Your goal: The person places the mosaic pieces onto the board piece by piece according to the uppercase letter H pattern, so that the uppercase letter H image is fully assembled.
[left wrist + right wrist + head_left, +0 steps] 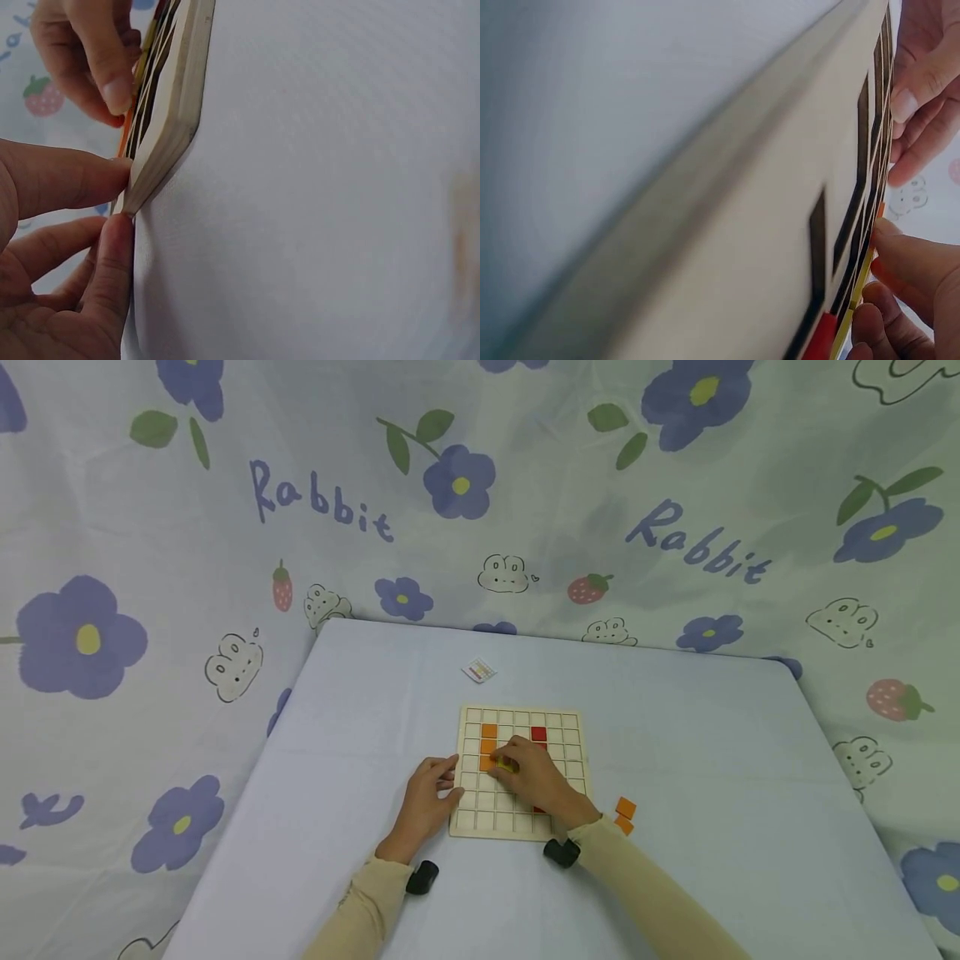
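Observation:
A square wooden grid board point(486, 821) lies on the white-covered table. My left hand point(423, 802) grips its left edge, the thumb on the upper face and the fingers against the side. Over the middle of the board is my right hand point(531, 772), its thumb and fingertips pinching an orange tile point(486, 763) at the grid. That tile is the lowest of an orange column. Yellow tiles point(844, 330) sit beneath the right fingers, mostly hidden in the head view. Red tiles point(538, 733) form a column farther right, partly covered by the right hand.
Loose orange tiles point(626, 807) lie right of the board by the right forearm. A small printed card point(479, 671) with a coloured grid lies beyond the board. Behind the table hangs a cloth point(540, 527) with flowers and rabbits.

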The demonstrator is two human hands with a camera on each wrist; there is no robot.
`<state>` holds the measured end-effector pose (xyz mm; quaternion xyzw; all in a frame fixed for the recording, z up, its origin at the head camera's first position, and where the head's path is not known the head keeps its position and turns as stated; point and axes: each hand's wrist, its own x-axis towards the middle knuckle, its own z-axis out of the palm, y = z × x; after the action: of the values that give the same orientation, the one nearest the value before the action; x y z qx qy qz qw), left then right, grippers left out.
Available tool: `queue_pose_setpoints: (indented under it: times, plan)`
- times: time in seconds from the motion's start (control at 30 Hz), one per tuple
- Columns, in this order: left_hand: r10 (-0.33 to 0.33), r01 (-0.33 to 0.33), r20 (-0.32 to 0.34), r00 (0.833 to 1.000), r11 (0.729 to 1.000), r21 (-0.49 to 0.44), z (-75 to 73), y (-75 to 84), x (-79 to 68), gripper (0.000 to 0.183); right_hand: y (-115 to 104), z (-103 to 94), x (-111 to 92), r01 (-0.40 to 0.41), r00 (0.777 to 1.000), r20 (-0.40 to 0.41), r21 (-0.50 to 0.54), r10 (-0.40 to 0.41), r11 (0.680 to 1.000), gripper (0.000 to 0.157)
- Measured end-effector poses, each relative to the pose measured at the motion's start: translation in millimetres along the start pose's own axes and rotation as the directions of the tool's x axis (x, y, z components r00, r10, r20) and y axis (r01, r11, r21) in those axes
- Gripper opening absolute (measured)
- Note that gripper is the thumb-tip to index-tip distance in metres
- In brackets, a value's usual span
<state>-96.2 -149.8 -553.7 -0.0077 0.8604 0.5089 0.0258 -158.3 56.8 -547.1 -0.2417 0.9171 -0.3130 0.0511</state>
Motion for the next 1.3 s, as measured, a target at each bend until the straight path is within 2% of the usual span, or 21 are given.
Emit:
queue_pose_setpoints:
  times: [0.23,0.43,0.9,1.3]
  plan:
    - [0.004,-0.004,-0.006,1.0,1.0,0.004,1.1,1.0,-0.1,0.055,5.3,-4.6,-2.9,0.012,0.998,-0.057,0.055,-0.009,0.998,0.022]
    - [-0.007,0.007,-0.006,1.0,1.0,0.012,1.7,1.3,-1.0,0.056,12.2,-15.9,-14.3,0.009,0.995,-0.101,0.123,0.004,0.992,0.017]
    - [0.002,-0.002,-0.025,1.0,1.0,0.008,2.7,2.0,-0.8,0.057,48.1,-50.0,-52.7,-0.121,0.977,-0.164,0.096,0.136,0.988,0.014]
    - [-0.019,0.019,-0.018,1.0,1.0,0.016,1.8,3.5,-0.4,0.057,76.4,-74.4,-85.9,-0.165,0.959,-0.227,0.034,0.168,0.986,0.017]
